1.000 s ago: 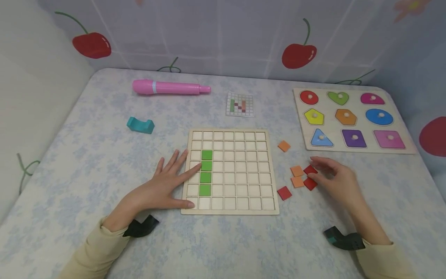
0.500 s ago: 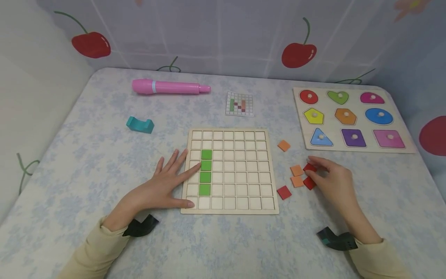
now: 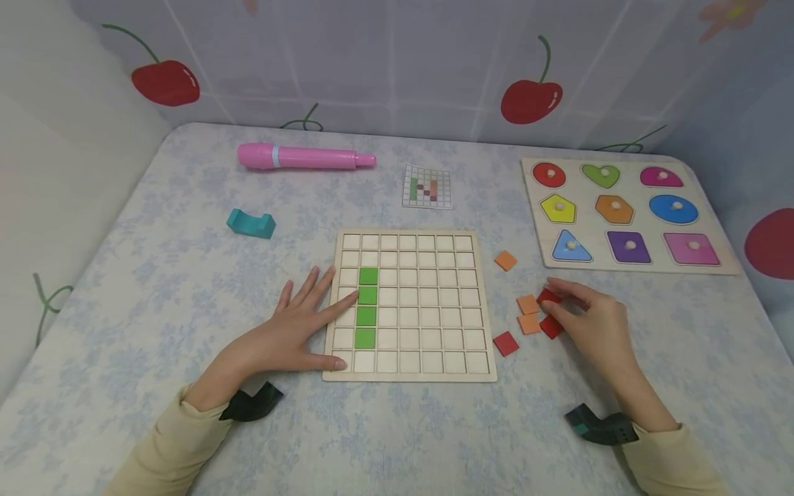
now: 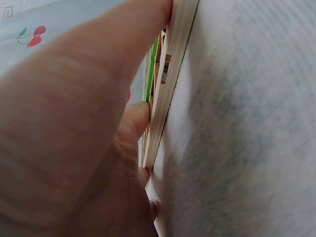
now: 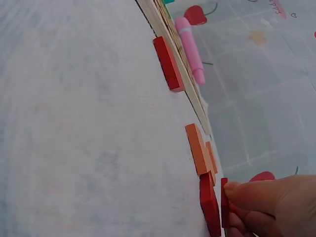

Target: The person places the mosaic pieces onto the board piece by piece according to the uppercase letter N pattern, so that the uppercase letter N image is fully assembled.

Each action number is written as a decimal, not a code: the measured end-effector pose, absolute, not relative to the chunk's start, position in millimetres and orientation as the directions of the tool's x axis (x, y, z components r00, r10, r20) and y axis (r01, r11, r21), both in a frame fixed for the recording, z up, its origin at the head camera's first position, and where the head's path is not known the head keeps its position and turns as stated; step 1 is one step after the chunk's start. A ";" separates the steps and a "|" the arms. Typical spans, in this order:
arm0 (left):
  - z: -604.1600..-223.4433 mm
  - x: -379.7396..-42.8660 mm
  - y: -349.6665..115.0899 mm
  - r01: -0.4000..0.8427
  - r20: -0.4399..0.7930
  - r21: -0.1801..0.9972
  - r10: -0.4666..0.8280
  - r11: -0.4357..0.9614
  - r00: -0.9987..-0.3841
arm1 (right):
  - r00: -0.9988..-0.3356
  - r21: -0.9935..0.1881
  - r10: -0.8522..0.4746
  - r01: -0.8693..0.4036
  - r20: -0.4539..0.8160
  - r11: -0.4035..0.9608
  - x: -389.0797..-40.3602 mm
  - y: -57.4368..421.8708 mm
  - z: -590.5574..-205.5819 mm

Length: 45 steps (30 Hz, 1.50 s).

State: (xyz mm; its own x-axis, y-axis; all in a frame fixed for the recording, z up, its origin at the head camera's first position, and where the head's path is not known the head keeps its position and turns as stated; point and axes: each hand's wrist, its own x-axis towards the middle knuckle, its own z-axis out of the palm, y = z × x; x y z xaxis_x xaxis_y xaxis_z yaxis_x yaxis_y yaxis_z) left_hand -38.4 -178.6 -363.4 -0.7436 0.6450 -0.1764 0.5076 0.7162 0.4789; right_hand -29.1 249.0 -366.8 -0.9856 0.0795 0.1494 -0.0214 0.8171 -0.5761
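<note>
A wooden grid board lies in the middle of the table, with several green square tiles in one column. My left hand rests with fingers spread along the board's left side, index finger and thumb over its edge. In the left wrist view that hand lies against the board's side. Right of the board, my right hand pinches a red square tile between thumb and fingers. The right wrist view has this tile on edge at the thumb tip. Another red tile lies just below it.
Orange tiles and another red tile lie between board and right hand. A pattern card, a pink toy microphone and a teal block sit farther back. A knobbed shape puzzle occupies the back right.
My right hand has moved slightly left and closed its thumb and fingers on the upper red tile, which has shifted a little left. The left hand stays put.
</note>
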 end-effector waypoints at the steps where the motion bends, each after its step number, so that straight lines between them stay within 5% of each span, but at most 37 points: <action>1: -362.8 -38.3 -178.8 0.508 -0.175 0.478 0.645 0.717 -0.744 | -0.987 -0.588 0.083 -0.015 0.139 0.808 -29.6 248.9 -366.4; 8: -362.5 -37.9 -179.7 0.511 -0.171 0.471 0.643 0.719 -0.746 | -0.985 -0.656 -0.006 -0.119 0.172 0.746 -50.1 240.1 -377.4; 15: -363.8 -38.1 -178.4 0.513 -0.164 0.481 0.648 0.711 -0.744 | -0.974 -0.797 -0.201 -0.204 0.106 0.568 -65.9 156.7 -335.3; 23: -366.7 -37.7 -176.6 0.499 -0.184 0.471 0.635 0.727 -0.751 | -0.924 -0.819 -0.383 -0.232 0.015 0.526 -76.3 90.1 -349.3; 45: -364.1 -38.3 -178.1 0.493 -0.203 0.466 0.631 0.735 -0.749 | -0.870 -0.762 -0.489 -0.356 0.059 0.541 -76.8 69.3 -359.1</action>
